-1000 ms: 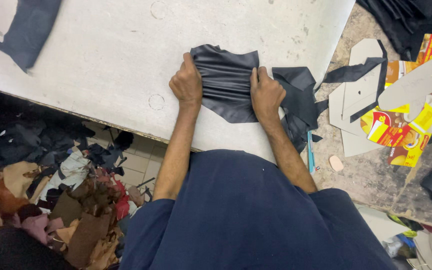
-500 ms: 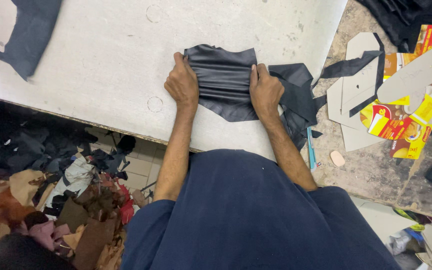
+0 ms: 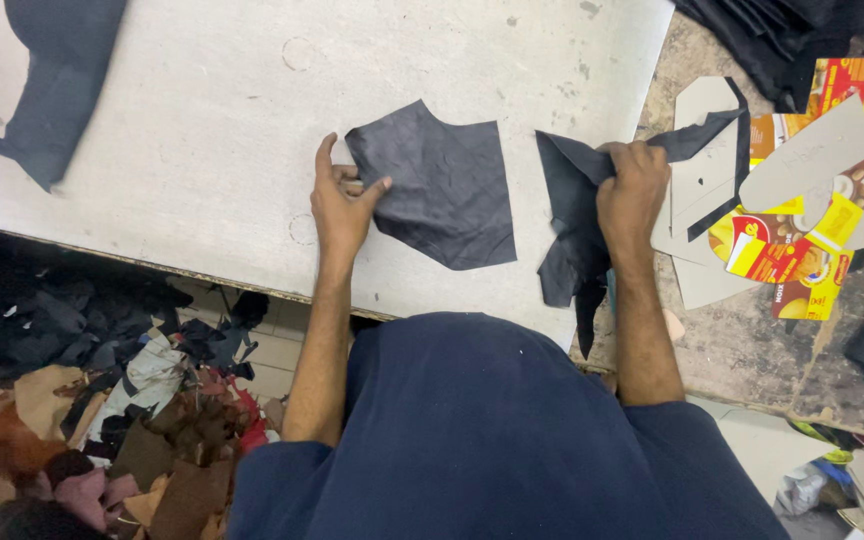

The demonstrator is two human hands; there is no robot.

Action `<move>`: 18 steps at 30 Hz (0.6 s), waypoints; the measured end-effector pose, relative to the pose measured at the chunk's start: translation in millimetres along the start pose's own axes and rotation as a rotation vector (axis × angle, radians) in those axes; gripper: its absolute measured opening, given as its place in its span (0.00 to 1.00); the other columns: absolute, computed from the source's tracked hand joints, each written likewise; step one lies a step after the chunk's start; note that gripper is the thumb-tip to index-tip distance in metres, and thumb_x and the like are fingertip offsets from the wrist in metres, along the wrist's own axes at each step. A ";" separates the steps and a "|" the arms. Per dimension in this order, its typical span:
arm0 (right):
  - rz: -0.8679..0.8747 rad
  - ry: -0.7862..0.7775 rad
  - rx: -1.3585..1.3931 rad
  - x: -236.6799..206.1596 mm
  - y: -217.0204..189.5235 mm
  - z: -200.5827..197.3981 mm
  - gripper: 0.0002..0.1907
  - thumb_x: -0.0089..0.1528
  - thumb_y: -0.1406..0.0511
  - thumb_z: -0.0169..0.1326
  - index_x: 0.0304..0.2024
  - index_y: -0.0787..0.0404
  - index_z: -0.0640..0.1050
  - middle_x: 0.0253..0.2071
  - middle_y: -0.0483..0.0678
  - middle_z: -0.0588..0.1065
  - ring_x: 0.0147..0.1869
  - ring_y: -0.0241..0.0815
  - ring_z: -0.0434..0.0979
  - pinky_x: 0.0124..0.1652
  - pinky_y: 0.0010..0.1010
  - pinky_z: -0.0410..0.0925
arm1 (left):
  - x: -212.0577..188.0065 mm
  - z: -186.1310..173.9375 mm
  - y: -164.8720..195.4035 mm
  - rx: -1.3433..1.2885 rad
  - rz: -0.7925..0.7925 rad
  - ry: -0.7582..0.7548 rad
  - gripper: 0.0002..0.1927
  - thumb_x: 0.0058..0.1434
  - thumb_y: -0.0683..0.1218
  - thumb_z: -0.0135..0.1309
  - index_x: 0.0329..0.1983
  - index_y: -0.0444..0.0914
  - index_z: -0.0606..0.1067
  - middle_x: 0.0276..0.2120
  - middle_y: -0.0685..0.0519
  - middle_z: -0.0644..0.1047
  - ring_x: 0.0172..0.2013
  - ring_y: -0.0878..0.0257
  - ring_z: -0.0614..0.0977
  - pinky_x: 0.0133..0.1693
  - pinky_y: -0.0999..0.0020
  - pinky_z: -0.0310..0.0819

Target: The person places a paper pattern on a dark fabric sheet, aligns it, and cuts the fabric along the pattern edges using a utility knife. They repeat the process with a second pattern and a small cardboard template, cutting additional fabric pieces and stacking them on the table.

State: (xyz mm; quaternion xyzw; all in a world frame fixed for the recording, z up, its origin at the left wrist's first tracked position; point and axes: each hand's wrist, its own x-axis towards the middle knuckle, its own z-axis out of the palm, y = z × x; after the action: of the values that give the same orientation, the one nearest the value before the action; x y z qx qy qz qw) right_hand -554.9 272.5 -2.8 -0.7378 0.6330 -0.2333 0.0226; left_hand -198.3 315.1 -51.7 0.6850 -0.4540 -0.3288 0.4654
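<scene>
Now my left hand (image 3: 344, 205) pinches the cut leather piece (image 3: 442, 190) at centre; right hand (image 3: 632, 190) grips offcuts (image 3: 570, 240), which may snag it.

Parted now: hands that pressed side by side on one dark leather bundle at frame centre half a second ago sit well apart. Left hand (image 3: 344, 205) shifted a little toward centre left, thumb and fingers pinching the left edge of a cut black leather piece (image 3: 439, 187), spread flat and alone on the pale board (earlier folded under both palms). Right hand (image 3: 633, 188) moved off to centre right, closed around a bunch of black leather offcuts (image 3: 574, 240) lifted clear of the cut piece, strips hanging down past the board's edge. Bare board visible between piece and offcuts where leather lay before.
</scene>
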 end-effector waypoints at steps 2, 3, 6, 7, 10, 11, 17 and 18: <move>0.000 0.065 0.071 -2.8 -1.6 -7.3 0.26 0.55 0.84 0.49 0.51 0.62 0.82 0.46 0.55 0.76 0.58 0.55 0.71 0.58 0.45 0.69 | -12.6 1.1 1.0 -0.042 -0.043 -0.051 0.51 0.51 0.39 0.64 0.75 0.39 0.50 0.42 0.46 0.78 0.34 0.63 0.84 0.32 0.66 0.83; -0.072 0.076 0.100 -4.9 -6.8 -11.8 0.24 0.55 0.83 0.49 0.49 0.62 0.81 0.48 0.56 0.75 0.59 0.56 0.72 0.57 0.44 0.70 | -17.6 2.1 0.6 -0.037 -0.018 -0.040 0.48 0.52 0.38 0.63 0.74 0.39 0.53 0.44 0.46 0.78 0.34 0.63 0.84 0.32 0.66 0.82; -0.251 -0.011 0.153 -12.6 -40.7 -20.6 0.15 0.59 0.80 0.54 0.46 0.63 0.80 0.50 0.59 0.76 0.54 0.55 0.75 0.51 0.41 0.72 | -26.0 4.2 -5.9 -0.027 0.077 -0.011 0.35 0.57 0.35 0.60 0.69 0.39 0.65 0.47 0.46 0.77 0.36 0.64 0.81 0.35 0.67 0.81; -0.282 -0.118 0.149 -16.6 -54.9 -24.1 0.10 0.64 0.76 0.57 0.47 0.64 0.80 0.47 0.58 0.77 0.49 0.52 0.78 0.46 0.40 0.73 | -26.4 4.3 -9.4 -0.027 0.123 -0.010 0.29 0.61 0.35 0.59 0.67 0.39 0.71 0.48 0.45 0.78 0.38 0.64 0.81 0.38 0.68 0.81; -0.342 -0.481 0.442 -27.6 -91.1 -39.4 0.21 0.54 0.79 0.48 0.48 0.66 0.79 0.41 0.56 0.81 0.42 0.48 0.83 0.45 0.37 0.75 | -23.5 3.0 -21.5 -0.145 0.086 -0.028 0.19 0.65 0.35 0.56 0.60 0.37 0.78 0.48 0.49 0.77 0.36 0.68 0.79 0.41 0.71 0.78; -0.342 -0.584 0.555 -27.3 -97.7 -44.9 0.21 0.52 0.78 0.49 0.48 0.66 0.78 0.39 0.56 0.80 0.41 0.47 0.83 0.45 0.37 0.75 | -21.5 2.8 -25.1 -0.206 0.046 -0.039 0.18 0.65 0.35 0.56 0.58 0.36 0.78 0.47 0.51 0.77 0.34 0.70 0.79 0.41 0.73 0.77; -0.260 -0.566 0.686 15.4 -131.5 1.7 0.14 0.62 0.72 0.51 0.50 0.65 0.78 0.40 0.57 0.81 0.42 0.52 0.84 0.43 0.39 0.73 | -14.3 4.8 -30.8 -0.304 -0.105 -0.034 0.13 0.70 0.44 0.53 0.52 0.35 0.82 0.28 0.57 0.76 0.27 0.70 0.68 0.29 0.74 0.62; -0.169 -0.510 0.614 23.4 -136.6 18.5 0.11 0.64 0.69 0.52 0.49 0.65 0.78 0.39 0.59 0.80 0.41 0.55 0.83 0.42 0.40 0.72 | -13.7 5.8 -29.0 -0.301 -0.132 -0.026 0.15 0.72 0.47 0.51 0.50 0.35 0.83 0.27 0.57 0.73 0.27 0.70 0.68 0.30 0.74 0.63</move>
State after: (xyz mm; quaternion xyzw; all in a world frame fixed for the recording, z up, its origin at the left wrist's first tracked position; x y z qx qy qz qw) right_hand -419.8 272.5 33.0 -0.7806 0.4451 -0.2221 0.3786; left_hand -199.2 330.3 -80.5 0.6314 -0.3597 -0.4317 0.5344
